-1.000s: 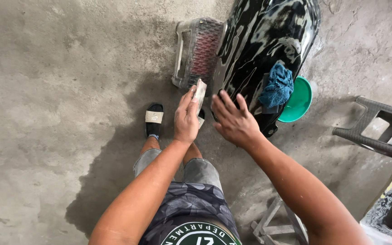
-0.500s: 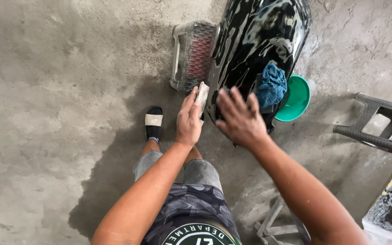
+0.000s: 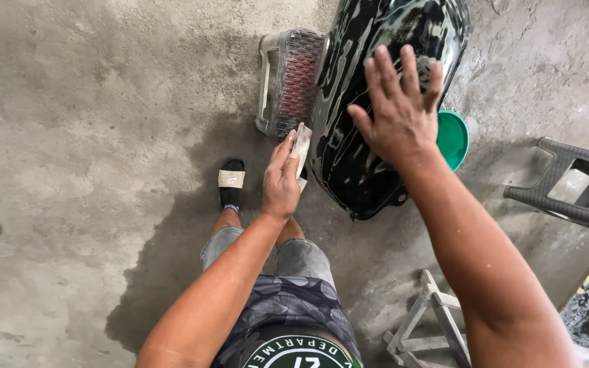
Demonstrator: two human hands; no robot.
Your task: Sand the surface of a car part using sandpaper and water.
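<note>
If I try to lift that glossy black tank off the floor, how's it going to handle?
The glossy black rounded tank looks wet and streaked with suds under the right hand, so probably slippery. Its curved body likely rocks or rolls if pushed. It seems bulky, maybe heavy, likely needing both hands.

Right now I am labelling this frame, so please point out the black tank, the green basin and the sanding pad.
black tank (image 3: 349, 157), head view, on its glossy wet side.
green basin (image 3: 454, 140), head view, on its inner wall.
sanding pad (image 3: 302, 141), head view, on its flat face above the left hand's fingers.

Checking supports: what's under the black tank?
The black tank rests on a plastic crate at its left; a green basin shows at its right. The right hand covers part; the rest underneath is hidden.
</note>
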